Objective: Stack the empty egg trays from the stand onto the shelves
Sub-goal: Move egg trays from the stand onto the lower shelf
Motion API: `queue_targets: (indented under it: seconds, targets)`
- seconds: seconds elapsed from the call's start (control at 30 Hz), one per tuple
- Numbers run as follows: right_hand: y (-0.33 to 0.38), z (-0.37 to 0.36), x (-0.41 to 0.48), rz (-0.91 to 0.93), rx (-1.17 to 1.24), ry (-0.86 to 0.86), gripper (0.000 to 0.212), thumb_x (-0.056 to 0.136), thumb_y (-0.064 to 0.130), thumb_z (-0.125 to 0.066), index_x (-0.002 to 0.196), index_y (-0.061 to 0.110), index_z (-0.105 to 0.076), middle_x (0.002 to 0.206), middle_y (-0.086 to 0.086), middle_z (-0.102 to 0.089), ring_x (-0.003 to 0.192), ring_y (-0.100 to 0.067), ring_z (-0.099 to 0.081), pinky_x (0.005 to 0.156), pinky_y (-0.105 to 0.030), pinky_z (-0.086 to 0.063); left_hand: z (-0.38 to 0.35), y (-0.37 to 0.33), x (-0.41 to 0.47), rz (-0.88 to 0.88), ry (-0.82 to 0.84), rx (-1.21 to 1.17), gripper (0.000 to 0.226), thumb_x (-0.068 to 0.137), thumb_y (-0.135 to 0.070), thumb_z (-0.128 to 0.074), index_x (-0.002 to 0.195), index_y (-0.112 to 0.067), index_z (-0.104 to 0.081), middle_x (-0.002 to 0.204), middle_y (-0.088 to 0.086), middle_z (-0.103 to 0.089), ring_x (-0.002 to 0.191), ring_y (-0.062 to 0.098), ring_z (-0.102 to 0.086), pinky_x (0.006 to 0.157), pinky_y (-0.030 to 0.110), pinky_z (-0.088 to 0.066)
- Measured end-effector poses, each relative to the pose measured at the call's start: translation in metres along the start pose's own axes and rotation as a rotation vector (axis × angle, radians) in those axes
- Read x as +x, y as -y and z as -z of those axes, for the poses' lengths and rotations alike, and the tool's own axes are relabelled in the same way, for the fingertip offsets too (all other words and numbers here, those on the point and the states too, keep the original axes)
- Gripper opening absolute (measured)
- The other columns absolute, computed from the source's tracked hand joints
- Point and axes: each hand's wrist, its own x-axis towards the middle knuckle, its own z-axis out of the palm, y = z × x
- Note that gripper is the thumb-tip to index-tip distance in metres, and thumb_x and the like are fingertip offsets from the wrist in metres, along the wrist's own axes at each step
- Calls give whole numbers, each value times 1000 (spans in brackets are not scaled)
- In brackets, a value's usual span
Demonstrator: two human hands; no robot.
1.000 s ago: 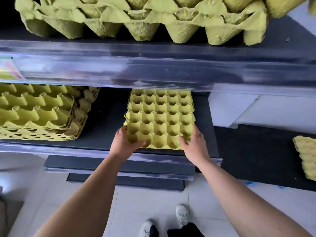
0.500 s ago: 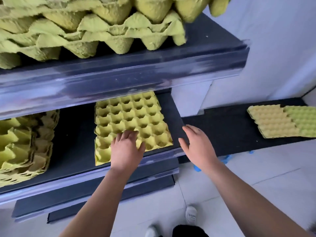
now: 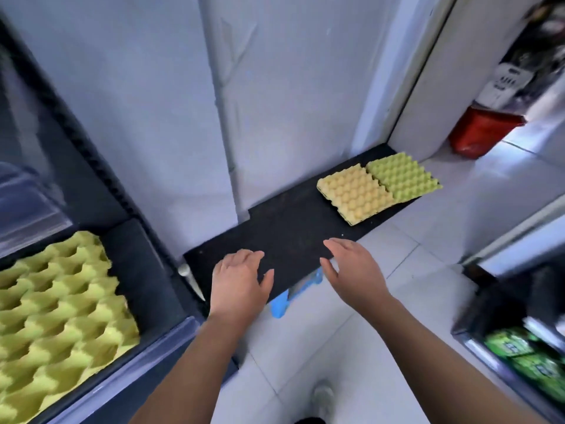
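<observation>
Both hands are empty: left hand (image 3: 238, 283) and right hand (image 3: 354, 270) hover over the near end of the black stand (image 3: 290, 228), fingers (image 3: 336, 243) apart and relaxed. At the far end, the yellow tray (image 3: 354, 192) touches the green tray (image 3: 400, 177). A careless grab could drag the neighbour off the edge.

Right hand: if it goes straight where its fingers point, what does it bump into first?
Probably the bare black stand. The right hand points left of the yellow egg tray, so it likely misses that. Depth is unclear.
</observation>
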Motion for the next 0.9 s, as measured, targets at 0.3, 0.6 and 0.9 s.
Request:
queue_targets:
  seconds: [0.3, 0.6, 0.9]
  targets:
    - [-160, 38, 59, -131, 17, 36, 40, 96, 27, -49, 132, 9, -52, 129, -6, -58, 120, -23, -50, 100, -31, -36, -87, -135, 104, -8, 138, -67, 45, 92, -44, -53, 132, -23, -55, 128, -4, -57, 113, 18, -53, 97, 31, -39]
    - [-266, 36, 160, -236, 50, 74, 33, 94, 26, -52, 121, 8, -58, 117, -7, -63, 111, -25, -53, 95, -34, -39, -156, -206, 230, -48, 269, -22, 47, 94, -47, -48, 136, -26, -49, 133, -6, -53, 114, 17, -51, 97, 29, -36]
    - [-363, 15, 281, -349, 95, 186, 46, 97, 31, -48, 138, 12, -46, 139, -3, -50, 130, -20, -41, 107, -30, -29, -210, -250, 378, -17, 408, 0, 49, 94, -46, -50, 138, -24, -48, 132, -3, -54, 114, 19, -52, 97, 33, -41]
